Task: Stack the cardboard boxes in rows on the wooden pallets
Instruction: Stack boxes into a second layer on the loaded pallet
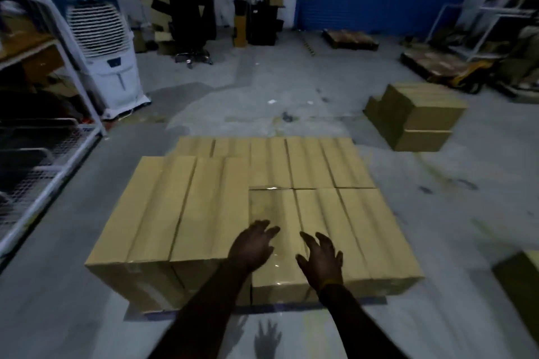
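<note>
Long cardboard boxes [315, 166] lie side by side in rows on a low pallet whose dark edge [262, 307] shows under their near ends. Two taller boxes [163, 210] form a second layer on the left side. My left hand [253, 245] and my right hand [322, 259] hover with spread fingers over the near box of the lower layer [272, 210], whose top is taped. Neither hand holds anything. Whether the fingertips touch the box I cannot tell.
A loose pile of the same boxes [420, 114] sits on the floor at the right. Another box corner [522, 274] shows at the right edge. An air cooler [96, 38] and metal shelving [43, 140] stand on the left. Bare pallets [350, 38] lie by the blue shutter.
</note>
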